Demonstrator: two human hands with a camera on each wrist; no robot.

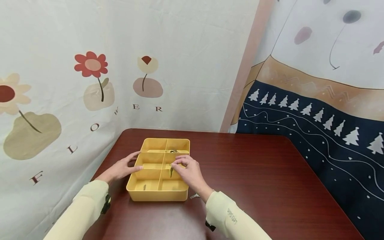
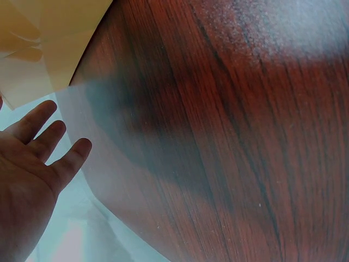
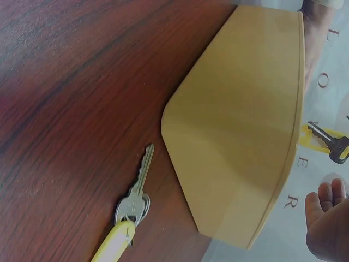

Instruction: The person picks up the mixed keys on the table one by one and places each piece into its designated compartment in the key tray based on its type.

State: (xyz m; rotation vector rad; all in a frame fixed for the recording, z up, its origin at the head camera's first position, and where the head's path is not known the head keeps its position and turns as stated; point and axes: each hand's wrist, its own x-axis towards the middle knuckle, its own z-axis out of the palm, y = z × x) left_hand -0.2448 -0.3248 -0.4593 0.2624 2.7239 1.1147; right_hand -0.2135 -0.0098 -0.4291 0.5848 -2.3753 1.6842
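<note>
A yellow six-compartment box [image 1: 157, 196] stands on the table. My left hand [image 1: 121, 169] is at its left side, thumb and fingers spread by the rim; the left wrist view shows the fingers [image 2: 71, 161] extended. Over the right-hand compartments, my right hand [image 1: 189, 170] pinches a key [image 1: 171, 171]. In the right wrist view this key [image 3: 334, 146] has a black head, with a yellow piece beside it. On the table right of the box lies a silver key [image 3: 133, 202] on a ring with a yellow tag [image 3: 115, 243].
Something small and dark [image 1: 173, 151] lies in the back right compartment, its kind unclear. A small greyish mark or object [image 1: 144, 187] shows in the front left one. The reddish-brown table [image 1: 255, 180] extends right; a printed curtain [image 1: 192, 66] hangs behind.
</note>
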